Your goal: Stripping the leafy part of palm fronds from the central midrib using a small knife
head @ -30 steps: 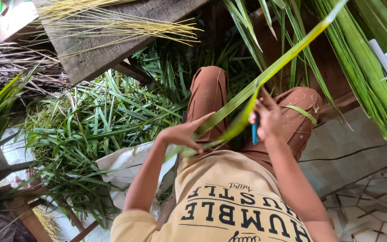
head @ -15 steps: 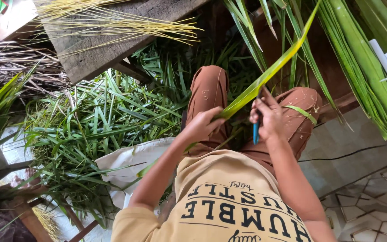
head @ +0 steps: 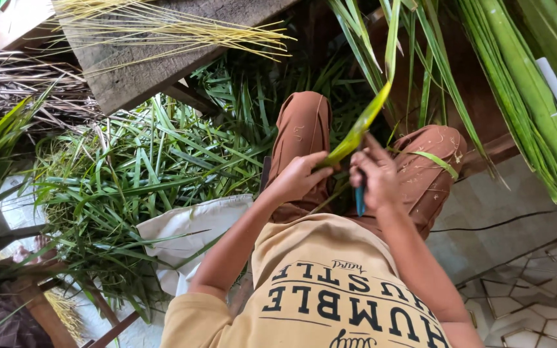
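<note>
A long green-yellow palm leaf strip (head: 369, 116) is held above the lap, between the two knees in brown trousers (head: 304, 135), and it rises steeply toward the top edge, where its upper end is cut off. Its lower end is clamped in the left hand (head: 301, 177), fingers closed around it. Just beside it, the right hand (head: 375, 180) is closed on a small blue-handled tool (head: 360, 200); only the handle tip is seen below the fist, and the blade is hidden by the fingers and the leaf, so contact with the strip cannot be told. The hands are close together, nearly touching. A heap of loose green leaf strips (head: 136, 174) is spread at the left, partly over a white cloth sack (head: 195, 225). A weathered wooden plank (head: 149, 64) with thin yellow leaf ribs (head: 182, 26) on it lies above. Thick green fronds (head: 523, 96) are cut off at the right edge. A thin black cable (head: 498, 224) is seen on the grey floor.
</note>
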